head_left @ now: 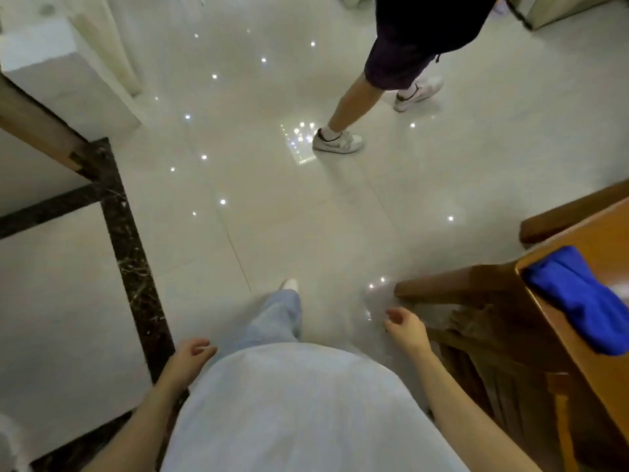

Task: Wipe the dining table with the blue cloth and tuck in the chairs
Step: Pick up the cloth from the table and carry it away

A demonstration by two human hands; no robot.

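Blue cloth point(582, 301) is seen bunched on the worktop point(609, 229) at three o'clock, left hand point(190, 352) and right hand point(405, 327) held loose, empty.

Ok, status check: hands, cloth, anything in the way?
Left hand, right hand empty, hanging loose. Blue cloth on table corner, untouched. Another person mid-stride on floor ahead.
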